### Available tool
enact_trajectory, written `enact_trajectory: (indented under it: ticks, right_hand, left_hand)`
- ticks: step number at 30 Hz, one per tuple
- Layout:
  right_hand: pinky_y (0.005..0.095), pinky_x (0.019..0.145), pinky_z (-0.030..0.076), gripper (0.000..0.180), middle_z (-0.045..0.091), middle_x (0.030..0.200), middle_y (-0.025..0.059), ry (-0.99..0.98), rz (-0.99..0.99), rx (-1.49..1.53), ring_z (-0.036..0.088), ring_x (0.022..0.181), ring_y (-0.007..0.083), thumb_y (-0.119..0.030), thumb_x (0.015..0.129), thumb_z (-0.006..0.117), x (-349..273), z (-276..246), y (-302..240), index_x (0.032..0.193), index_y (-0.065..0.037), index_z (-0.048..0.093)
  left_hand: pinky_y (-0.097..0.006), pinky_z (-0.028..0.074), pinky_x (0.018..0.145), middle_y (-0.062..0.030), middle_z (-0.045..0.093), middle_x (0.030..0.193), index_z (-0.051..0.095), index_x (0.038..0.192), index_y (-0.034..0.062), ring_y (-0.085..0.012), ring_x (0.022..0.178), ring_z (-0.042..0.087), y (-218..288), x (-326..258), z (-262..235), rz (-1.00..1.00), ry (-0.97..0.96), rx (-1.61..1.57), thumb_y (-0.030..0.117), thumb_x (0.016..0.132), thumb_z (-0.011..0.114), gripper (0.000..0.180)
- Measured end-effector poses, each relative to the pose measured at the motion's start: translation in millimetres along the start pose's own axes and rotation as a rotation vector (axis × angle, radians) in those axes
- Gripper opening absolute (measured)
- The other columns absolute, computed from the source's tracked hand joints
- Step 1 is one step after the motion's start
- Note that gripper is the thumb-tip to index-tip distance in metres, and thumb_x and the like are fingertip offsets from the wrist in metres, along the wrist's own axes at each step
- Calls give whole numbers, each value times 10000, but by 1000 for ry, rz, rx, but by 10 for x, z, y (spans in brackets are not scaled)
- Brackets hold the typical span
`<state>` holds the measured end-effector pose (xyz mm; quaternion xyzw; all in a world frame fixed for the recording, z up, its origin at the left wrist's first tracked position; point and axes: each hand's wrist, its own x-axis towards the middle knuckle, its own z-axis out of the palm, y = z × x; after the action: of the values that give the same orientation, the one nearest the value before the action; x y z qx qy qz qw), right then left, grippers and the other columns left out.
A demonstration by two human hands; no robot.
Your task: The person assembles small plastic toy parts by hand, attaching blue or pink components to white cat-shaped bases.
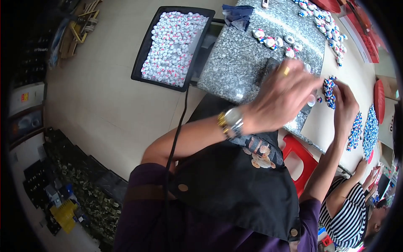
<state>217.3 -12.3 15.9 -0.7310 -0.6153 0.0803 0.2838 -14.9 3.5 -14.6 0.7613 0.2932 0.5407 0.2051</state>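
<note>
A grey speckled stone slab [247, 54] is lying tilted across a pale table [357, 59], and beside it a black rectangular tray [145, 54] is standing heaped with small white caps marked pink [174, 42]. Red flat packages [369, 42] are lining the table's far edge, and a red oval one [379, 101] is sitting near the right rim; their print is too small to tell. A red plastic stool [300, 157] is showing below the slab. A dark blue cloth [237, 16] is lying crumpled on the slab's top corner. Loose white and blue caps [275, 41] are scattered across the stone, with more trailing along the table [329, 25] and blue heaps [369, 126] near a neighbour in a striped top [348, 214]. The left hand [283, 98], wearing a metal watch [231, 122] and a gold ring [286, 70], is hovering over the slab's edge with fingers curled loosely; what they are gripping cannot be told. The right hand [345, 103] is reaching up just beside it, fingertips pinching at a small cluster of blue and white beads [329, 90], which is resting on the table between the two hands.
</note>
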Motion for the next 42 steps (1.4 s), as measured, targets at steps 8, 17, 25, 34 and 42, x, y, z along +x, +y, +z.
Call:
enact_trajectory:
  ticks: [8, 17, 25, 34, 42]
  right_hand:
    - [218, 628, 481, 101, 686, 806, 26, 42, 322, 97, 626, 720, 85, -87, 899, 639, -698, -178, 282, 962, -37, 701]
    - [281, 659, 499, 180, 661, 852, 96, 76, 253, 77, 603, 680, 157, -43, 818, 701, -623, 54, 30, 990, 2, 676]
    - [324, 643, 483, 155, 619, 891, 102, 4, 143, -188, 595, 690, 208, -47, 838, 680, -573, 183, 12, 986, -11, 648]
    - [207, 669, 447, 128, 660, 920, 39, 162, 255, 274, 542, 735, 53, -3, 880, 668, -676, 337, 182, 982, -10, 590]
    - [193, 697, 459, 147, 688, 979, 84, 242, 280, 436, 582, 761, 69, 20, 877, 661, -713, 344, 269, 995, -15, 581]
  left_hand:
    - [-376, 532, 662, -130, 628, 807, 626, 922, 35, -278, 747, 652, -367, -1967, -1483, -236, -673, -143, 71, 905, 591, 53]
    - [-315, 346, 492, -76, 443, 604, 522, 763, 4, -124, 535, 402, -1978, -2681, -2290, -748, -210, 341, 135, 962, 502, 240]
    - [-584, 406, 956, -266, 565, 1252, 467, 1401, 164, -470, 1136, 535, -3396, -2292, -1488, -1117, -538, 951, 810, 726, 526, 935]
    - [-635, 419, 909, -192, 454, 1289, 547, 1263, 212, -478, 1224, 407, -3248, -2279, -1447, -1280, -371, 876, 698, 727, 664, 733]
    - [-633, 422, 901, -203, 471, 1282, 585, 1226, 218, -466, 1203, 434, -3275, -2121, -1297, -1303, -264, 875, 669, 737, 668, 670]
